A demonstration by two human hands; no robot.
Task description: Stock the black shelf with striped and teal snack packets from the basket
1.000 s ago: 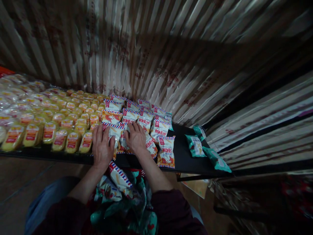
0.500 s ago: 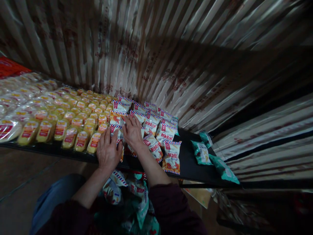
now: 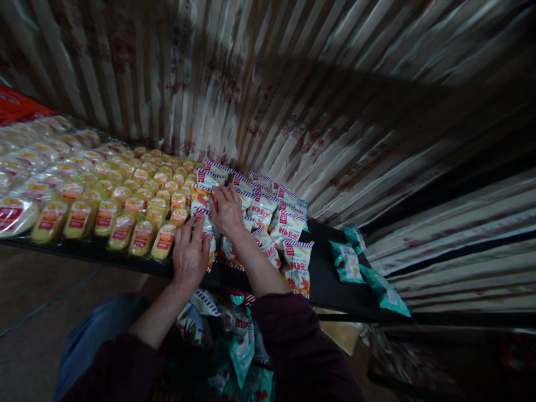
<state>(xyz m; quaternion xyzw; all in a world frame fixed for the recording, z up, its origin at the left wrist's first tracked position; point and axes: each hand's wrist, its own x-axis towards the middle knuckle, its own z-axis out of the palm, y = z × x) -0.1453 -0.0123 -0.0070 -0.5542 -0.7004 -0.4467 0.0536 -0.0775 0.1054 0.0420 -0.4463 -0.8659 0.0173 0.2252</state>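
Packets (image 3: pixel 288 223) lie under both flat hands near the worktop's (image 3: pixel 326 279) front edge.
Left hand (image 3: pixel 190 254) rests open, fingers spread, on the front row; right hand (image 3: pixel 227 211) lies open just behind it, fingertips on a packet further back. Neither grip is closed on anything. The striped packets overlap in loose rows, and the front ones look to reach the edge. The likely slip is that slick wrappers slide under a flat push, so a front packet could tip off towards the bag (image 3: pixel 238 346) in the lap. A sideways nudge could also shove the touching cakes (image 3: pixel 121 231) out of line. The green packs (image 3: pixel 345 261) sit well apart.
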